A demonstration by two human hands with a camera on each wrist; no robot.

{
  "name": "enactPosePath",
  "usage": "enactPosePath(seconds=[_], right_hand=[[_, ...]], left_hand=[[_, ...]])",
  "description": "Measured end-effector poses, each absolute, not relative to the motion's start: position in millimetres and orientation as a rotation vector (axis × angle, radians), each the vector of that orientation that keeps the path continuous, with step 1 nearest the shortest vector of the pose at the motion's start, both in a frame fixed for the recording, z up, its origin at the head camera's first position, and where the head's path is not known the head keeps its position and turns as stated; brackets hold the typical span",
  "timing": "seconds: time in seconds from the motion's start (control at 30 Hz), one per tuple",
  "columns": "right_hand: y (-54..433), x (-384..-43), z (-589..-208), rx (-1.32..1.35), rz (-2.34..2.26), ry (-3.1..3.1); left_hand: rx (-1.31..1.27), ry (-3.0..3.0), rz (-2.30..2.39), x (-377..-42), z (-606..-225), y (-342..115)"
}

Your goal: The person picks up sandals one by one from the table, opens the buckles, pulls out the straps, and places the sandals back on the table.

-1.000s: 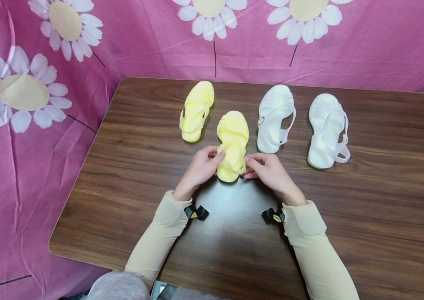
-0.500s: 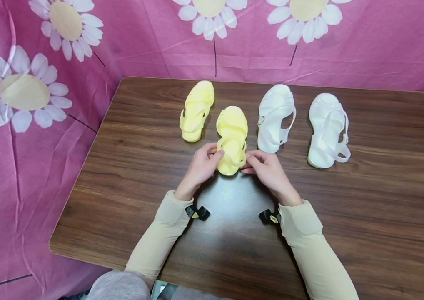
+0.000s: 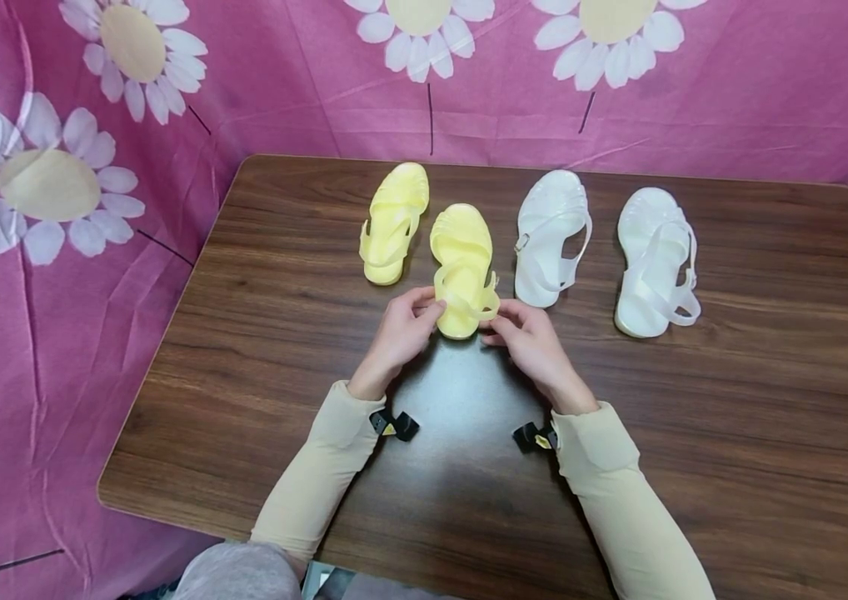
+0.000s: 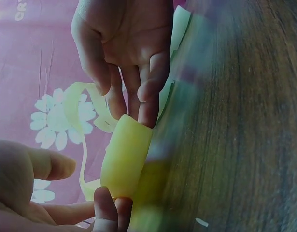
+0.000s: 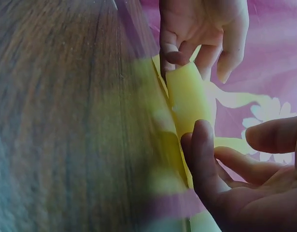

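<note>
In the head view, a yellow jelly sandal (image 3: 461, 262) points toe-away between both hands. My left hand (image 3: 403, 332) touches its heel from the left, and my right hand (image 3: 536, 343) from the right. The left wrist view has the heel (image 4: 126, 157) between the fingertips of the two hands, the left thumb raised apart from it. In the right wrist view the right fingers (image 5: 204, 150) lie against the heel's side, the thumb also standing off. A second yellow sandal (image 3: 394, 225) lies to the left. Whether the held sandal's sole touches the table cannot be told.
A white sandal (image 3: 553, 237) lies just right of the yellow one, close past my right fingers. Another white sandal (image 3: 656, 262) lies farther right. Everything stands on a brown wooden table (image 3: 769, 400), with a pink daisy-print cloth (image 3: 281, 92) behind and at the left.
Both hands have shifted the yellow sandal away from me, toward the table's back edge. The right hand has come slightly left. The other sandals have stayed in place.
</note>
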State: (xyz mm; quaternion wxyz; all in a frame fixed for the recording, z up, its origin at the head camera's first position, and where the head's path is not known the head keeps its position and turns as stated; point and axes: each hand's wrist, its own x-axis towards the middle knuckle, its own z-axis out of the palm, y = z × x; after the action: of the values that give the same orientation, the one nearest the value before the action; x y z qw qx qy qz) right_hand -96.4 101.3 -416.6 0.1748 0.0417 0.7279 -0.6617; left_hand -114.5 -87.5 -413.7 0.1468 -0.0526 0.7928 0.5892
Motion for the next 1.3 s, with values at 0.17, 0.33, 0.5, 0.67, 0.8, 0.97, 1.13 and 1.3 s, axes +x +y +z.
enactPosePath(seconds=[0.17,0.33,0.5,0.67,0.8,0.97,1.13,1.3], right_hand=[[101.3,-94.9,-414.5,0.12,-1.778,2.093],[99.8,-93.6,-413.3,0.073,-1.778,2.058],[99.7,-93.2,-413.0,0.08,-1.776,2.048],[99.1,-92.8,-412.6,0.079,-1.81,2.022],[97.3,-92.9,-413.6,0.081,-1.852,1.996],[95.9,-93.7,-413.9,0.096,-1.872,1.979],[95.5,-93.9,-412.5,0.093,-1.876,1.966],[95.1,-93.3,-410.0,0.075,-1.882,1.943]], left_hand=[[-0.191,2.266,1.733,-114.7,-413.1,-87.5],[-0.206,2.246,1.741,-115.1,-413.7,-87.9],[-0.204,2.231,1.764,-115.6,-415.4,-87.7],[-0.177,2.232,1.777,-116.0,-417.1,-87.1],[-0.144,2.245,1.75,-116.1,-417.0,-87.7],[-0.117,2.254,1.716,-116.3,-415.2,-88.5],[-0.105,2.265,1.704,-116.4,-414.6,-89.7],[-0.103,2.272,1.692,-116.1,-413.6,-91.2]])
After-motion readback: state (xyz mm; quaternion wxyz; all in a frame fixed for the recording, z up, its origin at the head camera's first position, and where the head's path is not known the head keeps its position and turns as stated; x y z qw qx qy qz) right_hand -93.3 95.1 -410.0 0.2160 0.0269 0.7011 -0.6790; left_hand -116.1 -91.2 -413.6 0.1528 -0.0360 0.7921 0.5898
